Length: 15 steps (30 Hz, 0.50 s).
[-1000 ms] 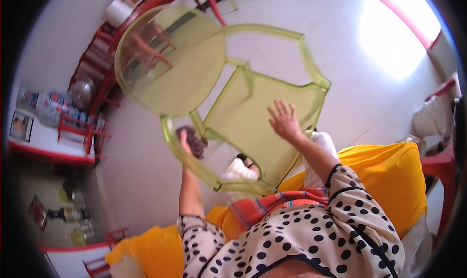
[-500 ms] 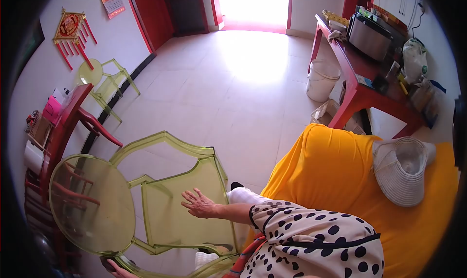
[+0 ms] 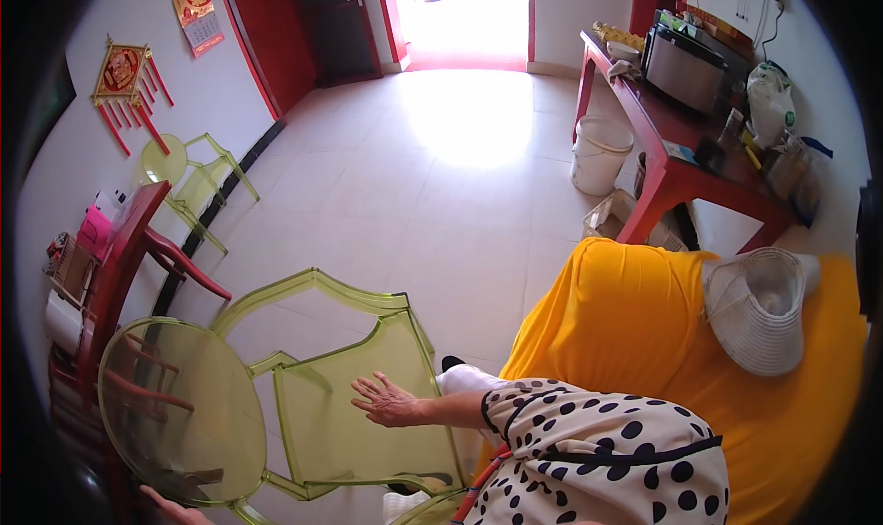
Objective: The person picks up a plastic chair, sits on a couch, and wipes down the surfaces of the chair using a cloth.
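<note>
A clear yellow-green plastic armchair (image 3: 317, 428) stands in front of me, its oval backrest (image 3: 184, 415) on the left. Over the seat hovers my right hand (image 3: 386, 402), fingers spread, holding nothing; whether the palm touches the seat cannot be told. My left hand (image 3: 173, 507) shows partly at the bottom edge, near the lower rim of the backrest. Its visible fingers are stretched out, and the rest is cut off by the frame. A polka-dot sleeve (image 3: 552, 424) covers my upper right arm.
A yellow cloth-covered seat (image 3: 607, 313) with a white woven sun hat (image 3: 759, 318) is at right. Beyond stand a red table (image 3: 676, 171) bearing appliances and bags, and a white bucket (image 3: 600, 155). At left are another red table (image 3: 138, 226) and a second green chair (image 3: 202, 185).
My left hand has moved left along the backrest's lower edge, its fingers now straighter. My right hand stays spread above the seat. The view has shifted slightly.
</note>
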Each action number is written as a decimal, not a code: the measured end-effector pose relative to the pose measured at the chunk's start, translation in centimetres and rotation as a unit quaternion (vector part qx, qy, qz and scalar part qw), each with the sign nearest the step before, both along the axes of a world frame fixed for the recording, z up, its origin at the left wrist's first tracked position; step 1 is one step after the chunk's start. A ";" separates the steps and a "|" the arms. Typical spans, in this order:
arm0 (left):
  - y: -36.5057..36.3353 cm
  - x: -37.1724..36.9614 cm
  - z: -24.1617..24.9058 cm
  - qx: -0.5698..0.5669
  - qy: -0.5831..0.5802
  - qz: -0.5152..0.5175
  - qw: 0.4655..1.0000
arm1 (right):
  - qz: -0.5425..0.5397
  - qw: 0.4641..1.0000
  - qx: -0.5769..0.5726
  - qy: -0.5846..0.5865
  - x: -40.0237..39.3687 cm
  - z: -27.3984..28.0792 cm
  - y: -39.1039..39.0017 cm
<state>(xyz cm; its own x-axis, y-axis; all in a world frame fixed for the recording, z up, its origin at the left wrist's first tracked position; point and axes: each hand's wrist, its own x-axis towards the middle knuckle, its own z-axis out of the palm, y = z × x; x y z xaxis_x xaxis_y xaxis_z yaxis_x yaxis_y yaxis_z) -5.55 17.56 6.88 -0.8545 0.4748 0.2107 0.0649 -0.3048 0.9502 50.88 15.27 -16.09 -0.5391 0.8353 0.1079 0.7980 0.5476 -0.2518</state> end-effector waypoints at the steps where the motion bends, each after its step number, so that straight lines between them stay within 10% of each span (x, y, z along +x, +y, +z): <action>1: 0.8 -0.9 1.1 -0.003 0.042 0.015 0.999 | -0.001 1.000 0.003 -0.001 0.0 0.0 0.0; 8: 7.8 -6.9 7.8 -0.014 0.458 0.201 0.866 | -0.001 1.000 -0.001 -0.004 -0.2 -0.1 0.2; 15: 9.2 -1.3 12.2 -0.213 0.560 0.240 0.764 | 0.007 1.000 -0.009 0.007 -0.2 -0.4 0.4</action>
<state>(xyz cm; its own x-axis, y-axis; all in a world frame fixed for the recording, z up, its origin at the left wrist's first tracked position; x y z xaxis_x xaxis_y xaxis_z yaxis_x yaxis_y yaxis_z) -6.88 26.79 19.09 -0.3478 0.3934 0.8510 0.9174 0.3303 0.2222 50.73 15.62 -16.50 -0.5502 0.8290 0.1001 0.7862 0.5547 -0.2724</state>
